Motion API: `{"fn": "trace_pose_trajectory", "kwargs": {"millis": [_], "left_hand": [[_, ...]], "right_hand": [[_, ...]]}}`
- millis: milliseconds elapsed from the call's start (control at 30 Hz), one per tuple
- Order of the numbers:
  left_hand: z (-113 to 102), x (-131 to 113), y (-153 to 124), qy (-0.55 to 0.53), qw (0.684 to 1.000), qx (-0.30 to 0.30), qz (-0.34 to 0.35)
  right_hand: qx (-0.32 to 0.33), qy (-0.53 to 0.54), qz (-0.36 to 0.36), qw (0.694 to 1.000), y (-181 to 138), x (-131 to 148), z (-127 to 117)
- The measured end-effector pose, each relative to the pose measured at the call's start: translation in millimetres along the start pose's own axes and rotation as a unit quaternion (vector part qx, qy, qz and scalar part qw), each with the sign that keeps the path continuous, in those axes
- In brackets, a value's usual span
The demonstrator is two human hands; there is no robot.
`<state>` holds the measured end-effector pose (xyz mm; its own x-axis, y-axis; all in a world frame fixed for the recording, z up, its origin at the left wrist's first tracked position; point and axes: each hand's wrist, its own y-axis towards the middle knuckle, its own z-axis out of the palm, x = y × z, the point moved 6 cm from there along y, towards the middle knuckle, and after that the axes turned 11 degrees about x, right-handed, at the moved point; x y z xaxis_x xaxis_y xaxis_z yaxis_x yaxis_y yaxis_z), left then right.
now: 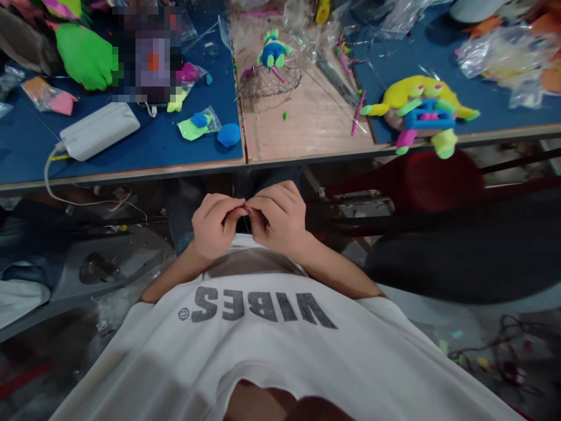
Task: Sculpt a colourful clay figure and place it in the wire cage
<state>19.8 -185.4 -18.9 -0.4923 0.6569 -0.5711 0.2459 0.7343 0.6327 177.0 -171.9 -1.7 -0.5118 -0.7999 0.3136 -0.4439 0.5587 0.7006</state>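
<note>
My left hand [217, 225] and my right hand [279, 217] meet fingertip to fingertip above my lap, just in front of the table's edge. Both are closed in a pinch, thumb against forefinger. Whatever lies between the fingertips is too small to make out; a faint thin line seems to hang just below them. Beyond my hands on the table are a blue lump of clay [228, 135] and a small blue and green clay figure [274, 51]. To the right sits a larger yellow clay figure [421, 108] with a blue middle and pink eyes.
A white power adapter [100, 131] with a cable lies on the blue tabletop [175, 153] at left. Near the back left is a green clay piece [85, 57]. Clear plastic wrappers [504, 55] are scattered at right. A dark red stool [442, 181] stands under the table's edge.
</note>
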Motion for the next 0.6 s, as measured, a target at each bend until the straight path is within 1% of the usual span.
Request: {"fn": "trace_pose_trajectory", "kwargs": {"millis": [67,133,267,467,600], "left_hand": [[-0.6,2.4,2.9,-0.02,0.999,0.019,-0.033],[-1.2,3.8,5.0,-0.026,0.998,0.03,-0.053],[-1.1,4.5,6.2,-0.018,0.998,0.035,-0.055],[2.4,7.5,4.6,-0.005,0.997,0.041,-0.065],[2.8,10.0,5.1,-0.008,0.995,0.055,-0.08]], "right_hand": [[-0.008,-0.021,-0.014,1.0,2.8,1.7,-0.3],[-0.013,-0.041,-0.028,0.999,4.5,3.4,-0.4],[-0.018,-0.057,-0.029,0.998,3.7,2.5,0.6],[-0.03,-0.037,-0.022,0.999,0.4,-0.6,2.1],[-0.011,-0.004,-0.011,1.0,0.1,-5.8,3.7]]}}
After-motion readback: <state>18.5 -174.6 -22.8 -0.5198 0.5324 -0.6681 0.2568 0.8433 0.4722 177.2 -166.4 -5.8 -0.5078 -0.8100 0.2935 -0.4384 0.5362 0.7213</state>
